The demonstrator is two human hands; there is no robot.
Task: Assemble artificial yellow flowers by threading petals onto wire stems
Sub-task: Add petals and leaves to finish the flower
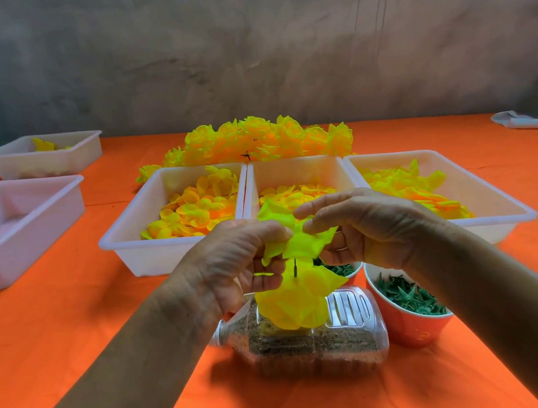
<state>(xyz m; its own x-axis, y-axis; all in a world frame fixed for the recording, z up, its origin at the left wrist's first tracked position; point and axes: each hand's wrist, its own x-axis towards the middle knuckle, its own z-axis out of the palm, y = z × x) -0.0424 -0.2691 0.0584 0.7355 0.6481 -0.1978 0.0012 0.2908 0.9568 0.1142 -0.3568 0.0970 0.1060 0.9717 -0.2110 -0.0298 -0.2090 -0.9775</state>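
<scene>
Bottle (309,343): lying sideways under the flower.
Hands: left hand (234,260) and right hand (364,228) pinch 1 petal (297,243).
Risk: missing wire stem (294,267) could tear it.

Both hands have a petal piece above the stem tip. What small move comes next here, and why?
Probably lower the yellow petal piece onto the green stem tip. The left hand and right hand pinch it just above the tip, which stands bare over the petals already threaded, so it seems not yet pierced.
</scene>
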